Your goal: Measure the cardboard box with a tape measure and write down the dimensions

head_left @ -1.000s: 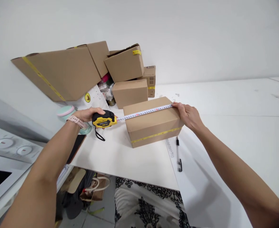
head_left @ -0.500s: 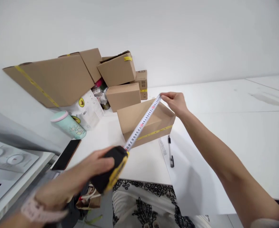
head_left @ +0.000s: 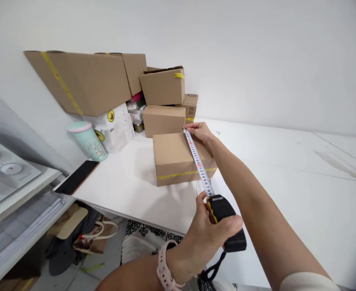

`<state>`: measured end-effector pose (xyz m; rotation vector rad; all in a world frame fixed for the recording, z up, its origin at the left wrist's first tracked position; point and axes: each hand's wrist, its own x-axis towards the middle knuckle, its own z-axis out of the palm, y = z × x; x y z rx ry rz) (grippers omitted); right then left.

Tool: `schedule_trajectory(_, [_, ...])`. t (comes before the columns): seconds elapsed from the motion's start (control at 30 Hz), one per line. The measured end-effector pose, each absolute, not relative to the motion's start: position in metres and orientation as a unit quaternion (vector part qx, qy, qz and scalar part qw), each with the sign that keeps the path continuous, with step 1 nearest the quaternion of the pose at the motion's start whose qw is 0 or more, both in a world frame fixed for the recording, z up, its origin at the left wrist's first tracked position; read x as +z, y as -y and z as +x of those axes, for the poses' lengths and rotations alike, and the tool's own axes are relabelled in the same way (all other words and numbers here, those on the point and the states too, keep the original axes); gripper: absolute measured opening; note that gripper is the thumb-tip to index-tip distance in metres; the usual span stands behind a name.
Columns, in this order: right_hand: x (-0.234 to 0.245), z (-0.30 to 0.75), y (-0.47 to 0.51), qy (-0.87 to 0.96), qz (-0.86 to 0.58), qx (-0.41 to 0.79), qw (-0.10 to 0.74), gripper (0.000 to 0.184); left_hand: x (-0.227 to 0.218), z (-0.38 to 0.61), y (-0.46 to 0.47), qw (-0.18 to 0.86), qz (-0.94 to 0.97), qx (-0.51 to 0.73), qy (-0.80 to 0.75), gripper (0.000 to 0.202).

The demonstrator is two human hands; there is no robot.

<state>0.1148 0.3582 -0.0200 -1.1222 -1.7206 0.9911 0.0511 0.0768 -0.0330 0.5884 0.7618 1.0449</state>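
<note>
A closed cardboard box (head_left: 173, 155) with a yellow tape line sits on the white table (head_left: 129, 186). My left hand (head_left: 206, 238), wearing a pink watch strap, is closed round a black and yellow tape measure (head_left: 225, 218) near the table's front edge. Its white blade (head_left: 198, 161) runs from the case across the box's top, front to back. My right hand (head_left: 200, 133) pinches the blade's end at the box's far right edge.
Several cardboard boxes (head_left: 162, 87) are stacked against the wall at the back left, beside a white carton (head_left: 115, 127) and a mint green bottle (head_left: 88, 141). A black phone (head_left: 77, 182) lies at the table's left edge. Bags (head_left: 87, 238) sit on the floor below.
My left hand swung the tape measure case from the box's left side round to the front. The right hand moved the blade's end to the back edge. The blade now crosses the box front to back.
</note>
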Motion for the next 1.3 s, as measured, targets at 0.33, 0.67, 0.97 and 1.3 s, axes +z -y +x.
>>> schedule_trajectory(0.33, [-0.024,0.105,-0.37,0.688,-0.485,0.387,0.376,0.011,-0.019,0.06,-0.077,0.787,0.218,0.499,-0.291,0.058])
schedule_trajectory(0.67, [-0.047,0.105,-0.408,0.779,-0.441,0.29,0.337,0.01,-0.016,0.056,-0.08,0.788,0.233,0.485,-0.3,0.051])
schedule_trajectory(0.97, [-0.06,0.101,-0.43,0.779,-0.444,0.273,0.348,0.012,-0.024,0.058,-0.078,0.796,0.225,0.479,-0.293,0.055])
schedule_trajectory(1.3, [-0.06,0.101,-0.431,0.778,-0.449,0.271,0.347,0.013,-0.027,0.059,-0.079,0.789,0.233,0.486,-0.296,0.052])
